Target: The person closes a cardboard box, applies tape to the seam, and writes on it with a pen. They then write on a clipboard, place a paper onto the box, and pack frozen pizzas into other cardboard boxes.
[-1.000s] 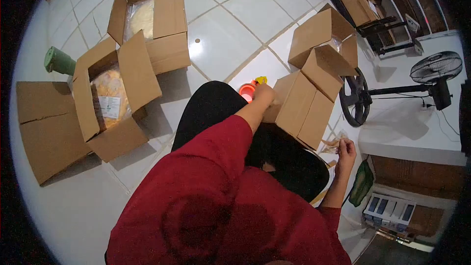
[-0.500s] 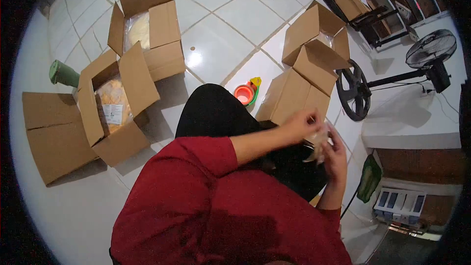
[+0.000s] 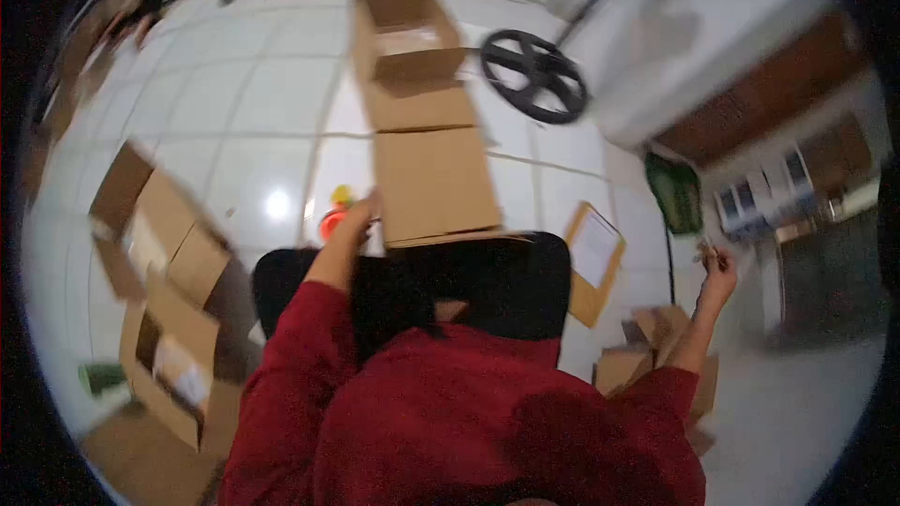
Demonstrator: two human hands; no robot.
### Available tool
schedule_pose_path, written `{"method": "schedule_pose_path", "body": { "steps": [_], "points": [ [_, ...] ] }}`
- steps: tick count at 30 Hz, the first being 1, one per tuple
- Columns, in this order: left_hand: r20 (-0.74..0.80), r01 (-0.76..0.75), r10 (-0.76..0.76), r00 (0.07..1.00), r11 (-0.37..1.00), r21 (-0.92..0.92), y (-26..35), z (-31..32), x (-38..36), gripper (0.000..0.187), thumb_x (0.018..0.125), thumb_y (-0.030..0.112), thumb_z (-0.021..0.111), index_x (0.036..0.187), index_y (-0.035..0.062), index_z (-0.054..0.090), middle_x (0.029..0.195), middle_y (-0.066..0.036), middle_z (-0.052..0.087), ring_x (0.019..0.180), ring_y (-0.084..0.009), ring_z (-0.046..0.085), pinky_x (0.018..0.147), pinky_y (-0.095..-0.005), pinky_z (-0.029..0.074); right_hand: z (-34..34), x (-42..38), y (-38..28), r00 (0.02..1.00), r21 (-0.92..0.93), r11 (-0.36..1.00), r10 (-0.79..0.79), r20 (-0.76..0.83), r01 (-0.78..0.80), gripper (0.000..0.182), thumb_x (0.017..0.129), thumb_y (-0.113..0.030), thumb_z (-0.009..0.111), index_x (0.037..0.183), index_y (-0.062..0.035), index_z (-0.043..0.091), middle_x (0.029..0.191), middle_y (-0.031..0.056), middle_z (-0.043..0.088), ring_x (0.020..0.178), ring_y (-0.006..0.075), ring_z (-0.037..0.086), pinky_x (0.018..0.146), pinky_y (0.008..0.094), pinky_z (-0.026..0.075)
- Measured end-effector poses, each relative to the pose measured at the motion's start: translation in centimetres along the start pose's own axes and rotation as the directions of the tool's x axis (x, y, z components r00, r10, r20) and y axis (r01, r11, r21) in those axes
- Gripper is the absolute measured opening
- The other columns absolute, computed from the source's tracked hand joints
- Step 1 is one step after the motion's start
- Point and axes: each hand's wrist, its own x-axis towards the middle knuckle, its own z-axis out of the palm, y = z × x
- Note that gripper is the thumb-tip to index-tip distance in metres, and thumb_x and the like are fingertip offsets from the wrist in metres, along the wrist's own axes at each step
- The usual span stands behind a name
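My left hand (image 3: 359,217) is blurred, right at the left edge of a cardboard box (image 3: 436,183) standing before my knees. Beside it, partly hidden behind the hand, lies an orange ring-shaped thing (image 3: 332,222) with a yellow part (image 3: 341,195). Far out to the right, my right hand (image 3: 719,269) has its fingers closed together, with a small pale bit at their tips that I cannot make out. Below that hand stand several brown cardboard pieces or boxes (image 3: 622,367) on the floor.
An open box (image 3: 408,64) stands beyond the near one. Two open boxes (image 3: 192,267) (image 3: 150,356) with bagged contents are on my left. A clipboard-like brown envelope with white paper (image 3: 594,248) lies right of my knee. The fan's black round base (image 3: 534,77) is farther back.
My hands were together over a crumpled translucent piece and are now far apart: left at the box's edge, right stretched out rightward. The view has turned to the right.
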Motion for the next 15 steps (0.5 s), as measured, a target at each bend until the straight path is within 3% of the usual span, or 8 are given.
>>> {"method": "schedule_pose_path", "body": {
  "steps": [1,3,5,7,9,10,12,15],
  "points": [
    [0.201,-0.026,0.057,0.978,0.988,-0.151,1.3,-0.2,-3.4,0.080,0.071,0.064,0.037,0.124,0.0046,0.026,0.122,-0.016,0.033,0.106,-0.0306,0.037,0.080,-0.0385,0.035,-4.2,1.2,3.9,0.996,-0.037,0.999,0.021,-0.081,-0.024,0.011,0.076,-0.006,0.053,0.086,0.0000,0.053,0.079,0.0085,0.057,0.067,0.0124,0.052,0.060,0.0228,0.042],
    [0.260,0.023,0.042,0.965,0.971,-0.239,1.7,-1.0,-2.7,0.077,0.069,0.066,0.039,0.114,0.0030,0.036,0.095,-0.012,0.043,0.081,-0.0234,0.042,0.072,-0.0358,0.037,-12.3,1.0,10.5,0.906,-0.118,0.991,0.008,-0.423,-0.064,0.020,0.074,-0.013,0.058,0.089,-0.0011,0.051,0.080,0.0090,0.056,0.071,0.0146,0.053,0.061,0.0267,0.043],
    [0.418,0.110,0.002,0.908,0.964,-0.243,0.4,-3.2,1.5,0.077,0.073,0.063,0.037,0.115,-0.0009,0.034,0.107,-0.015,0.043,0.094,-0.0274,0.044,0.082,-0.0359,0.036,-18.3,-1.9,14.4,0.784,-0.589,0.657,0.005,-0.621,-0.471,0.030,0.076,-0.007,0.049,0.104,0.0011,0.045,0.096,0.0121,0.053,0.076,0.0232,0.053,0.068,0.0318,0.044],
    [-0.078,-0.337,0.352,0.933,0.928,0.160,4.2,0.6,-6.3,0.067,0.078,0.054,0.037,0.116,-0.0019,0.037,0.116,-0.018,0.040,0.101,-0.0304,0.043,0.081,-0.0409,0.037,-21.8,-5.9,17.0,0.671,-0.507,0.452,0.367,-0.644,-0.734,0.034,0.077,-0.018,0.047,0.104,0.0024,0.045,0.103,0.0154,0.051,0.084,0.0276,0.052,0.072,0.0345,0.042],
    [-0.112,-0.530,0.897,0.427,0.348,0.773,3.8,0.8,-2.8,0.047,0.078,0.037,0.048,0.107,0.0006,0.043,0.111,-0.020,0.042,0.104,-0.0295,0.041,0.089,-0.0361,0.032,-26.6,-10.0,27.4,0.701,-0.489,0.510,0.417,-0.579,-0.708,0.028,0.076,-0.022,0.049,0.092,0.0011,0.051,0.094,0.0143,0.055,0.080,0.0266,0.053,0.068,0.0357,0.042],
    [0.060,-0.610,0.946,0.319,0.156,0.777,5.2,2.2,-5.7,0.035,0.075,0.024,0.053,0.100,-0.0007,0.050,0.106,-0.020,0.046,0.102,-0.0323,0.041,0.088,-0.0378,0.032,-28.5,-12.4,32.0,0.745,-0.448,0.621,0.374,-0.552,-0.643,0.027,0.075,-0.024,0.049,0.085,0.0005,0.054,0.090,0.0138,0.056,0.077,0.0261,0.054,0.066,0.0363,0.042],
    [0.277,-0.674,0.859,0.430,0.101,0.732,6.8,4.6,-6.8,0.032,0.074,0.023,0.054,0.096,-0.0002,0.052,0.103,-0.019,0.048,0.099,-0.0321,0.042,0.087,-0.0378,0.034,-29.6,-15.9,35.2,0.739,-0.338,0.736,0.314,-0.597,-0.586,0.028,0.076,-0.024,0.048,0.079,0.0026,0.056,0.083,0.0152,0.058,0.073,0.0268,0.054,0.064,0.0372,0.043],
    [0.573,-0.724,0.625,0.531,-0.016,0.689,6.1,5.0,-3.6,0.027,0.071,0.023,0.056,0.089,0.0028,0.056,0.095,-0.018,0.052,0.091,-0.0315,0.047,0.080,-0.0388,0.039,-27.2,-16.1,35.7,0.675,-0.448,0.523,0.408,-0.616,-0.725,0.028,0.076,-0.024,0.048,0.079,0.0026,0.056,0.083,0.0153,0.058,0.073,0.0270,0.054,0.064,0.0372,0.043]
  ]
}}
